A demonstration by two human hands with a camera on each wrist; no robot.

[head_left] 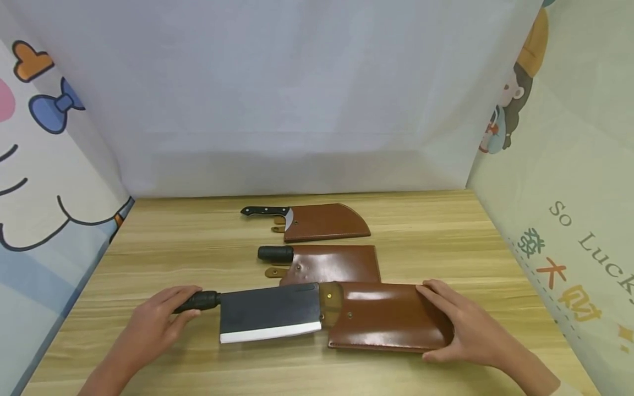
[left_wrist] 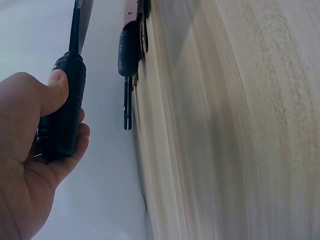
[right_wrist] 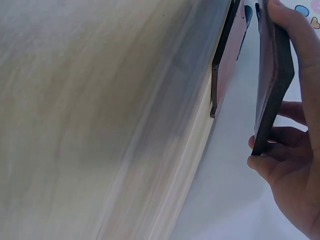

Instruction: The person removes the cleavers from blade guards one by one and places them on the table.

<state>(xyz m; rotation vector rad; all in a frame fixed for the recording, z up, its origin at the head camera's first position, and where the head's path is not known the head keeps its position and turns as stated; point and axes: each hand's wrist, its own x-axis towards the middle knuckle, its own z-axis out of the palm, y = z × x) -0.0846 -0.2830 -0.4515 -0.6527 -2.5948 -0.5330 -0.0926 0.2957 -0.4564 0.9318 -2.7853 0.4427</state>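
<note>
My left hand [head_left: 160, 319] grips the black handle [head_left: 200, 301] of a cleaver. Its broad dark blade [head_left: 269, 311] with a pale lower edge points right, held above the table. In the left wrist view the thumb lies along the handle [left_wrist: 70, 95] and fingers curl behind it. At the far end of a glossy brown leather sheath [head_left: 388, 316], my right hand [head_left: 468, 324] holds it by its edges, also off the table in the right wrist view. The sheath's mouth, with a tan strap [head_left: 331, 305], meets the blade's front end; whether the blade is inside cannot be told.
Behind lie two more cleavers in brown sheaths: a nearer one [head_left: 337, 263] with a thick black handle, partly covered by the held pieces, and a curved one [head_left: 327, 221] farther back. Wood-grain table [head_left: 188, 236] ends at a pale back cloth [head_left: 297, 110]; printed cloths stand at both sides.
</note>
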